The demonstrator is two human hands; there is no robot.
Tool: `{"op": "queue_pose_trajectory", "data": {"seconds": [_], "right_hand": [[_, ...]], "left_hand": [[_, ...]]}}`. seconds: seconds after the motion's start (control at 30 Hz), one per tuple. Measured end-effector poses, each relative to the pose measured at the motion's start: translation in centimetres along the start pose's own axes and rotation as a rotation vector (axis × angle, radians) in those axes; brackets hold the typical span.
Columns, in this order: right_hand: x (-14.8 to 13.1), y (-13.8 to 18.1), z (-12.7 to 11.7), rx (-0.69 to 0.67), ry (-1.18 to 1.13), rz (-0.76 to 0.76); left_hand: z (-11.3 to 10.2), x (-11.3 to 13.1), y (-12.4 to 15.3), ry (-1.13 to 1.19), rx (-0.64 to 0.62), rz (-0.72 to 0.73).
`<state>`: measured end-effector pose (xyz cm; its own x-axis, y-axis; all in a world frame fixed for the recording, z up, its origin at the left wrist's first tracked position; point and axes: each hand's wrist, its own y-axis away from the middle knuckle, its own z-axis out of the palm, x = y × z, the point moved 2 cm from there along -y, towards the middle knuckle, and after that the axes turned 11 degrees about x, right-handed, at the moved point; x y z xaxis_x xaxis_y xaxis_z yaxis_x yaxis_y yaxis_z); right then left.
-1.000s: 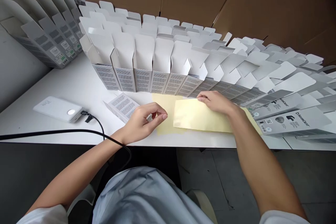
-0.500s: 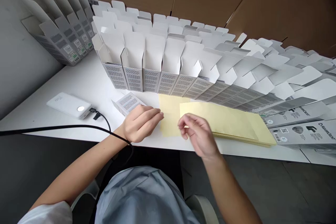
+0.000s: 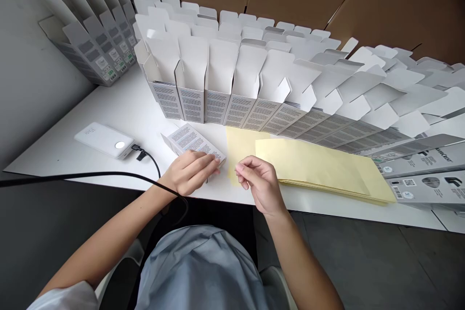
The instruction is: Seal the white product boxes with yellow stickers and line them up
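White card printed with dense grey text makes up the small carton (image 3: 192,141), which lies on its side on the white table (image 3: 109,111), just in front of a row of open cartons (image 3: 218,77). The left hand (image 3: 189,173) grasps its near edge, fingers curled over. The right hand (image 3: 259,184) pinches thumb and forefinger together on nothing visible, just beside a stack of pale yellow paper sheets (image 3: 319,169).

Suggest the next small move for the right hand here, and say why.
Probably the right hand should move left onto the flat carton. The left hand alone is at the carton's lower edge, while the right hand's pinched fingers seem empty and sit just off the yellow sheets, so a second hand could steady it.
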<state>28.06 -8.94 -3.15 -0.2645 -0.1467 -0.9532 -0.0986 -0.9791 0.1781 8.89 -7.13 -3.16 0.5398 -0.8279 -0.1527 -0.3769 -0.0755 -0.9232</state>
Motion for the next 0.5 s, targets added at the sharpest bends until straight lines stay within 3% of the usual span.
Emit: {"op": "queue_pose_trajectory", "data": {"seconds": [0.1, 0.17, 0.33, 0.5], "right_hand": [[1.7, -0.2, -0.2, 0.079, -0.116, -0.027], [3.1, -0.2, 0.2, 0.127, -0.247, -0.008], [6.1, 0.0, 2.3, 0.142, -0.442, 0.028], [6.8, -0.1, 3.3, 0.108, -0.468, 0.03]], "left_hand": [[0.6, 0.8, 1.6, -0.123, -0.052, -0.247], [1.2, 1.5, 2.3, -0.197, -0.105, -0.32], [2.1, 2.1, 3.2, -0.263, -0.135, -0.285], [2.2, 1.9, 3.6, -0.259, -0.135, -0.287]]}}
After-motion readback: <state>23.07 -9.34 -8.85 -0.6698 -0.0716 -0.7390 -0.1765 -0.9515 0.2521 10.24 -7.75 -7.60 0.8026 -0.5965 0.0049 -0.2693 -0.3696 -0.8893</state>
